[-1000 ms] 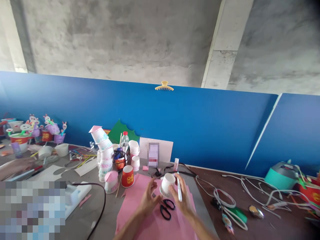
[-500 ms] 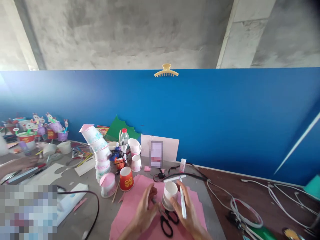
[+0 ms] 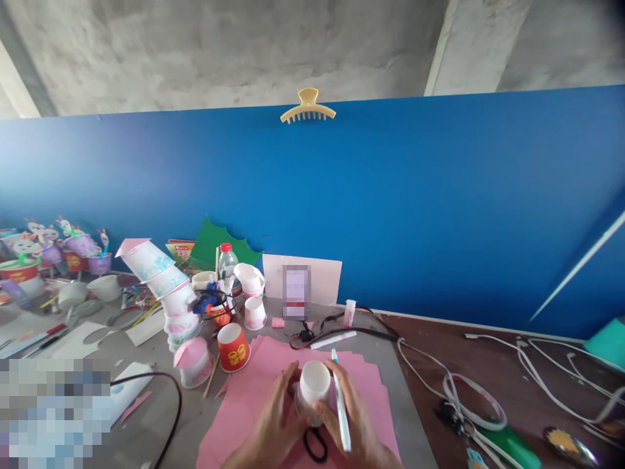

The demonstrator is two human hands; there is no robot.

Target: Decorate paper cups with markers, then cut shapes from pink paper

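A white paper cup [image 3: 315, 383] stands between my hands above the pink paper [image 3: 254, 404]. My left hand [image 3: 279, 413] curls round the cup's left side. Against its right side presses my right hand [image 3: 352, 417], thumb toward the front, with a white marker [image 3: 342, 417] also held along the fingers. Below the cup shows one black handle loop of the scissors [image 3: 315, 447]; their blades are hidden. Another white marker [image 3: 334, 339] lies just beyond the pink paper.
To the left stand a red paper cup [image 3: 234, 348], a leaning stack of decorated cups [image 3: 163, 280] and a clear bottle [image 3: 227, 262]. A black cable [image 3: 178, 410] crosses the left. White cables [image 3: 476, 397] lie on the brown table at right. Behind rises a blue partition [image 3: 415, 208].
My left hand has moved right and closed round the cup, which now covers most of the scissors. My right hand keeps the marker and cup. The whole view has shifted.
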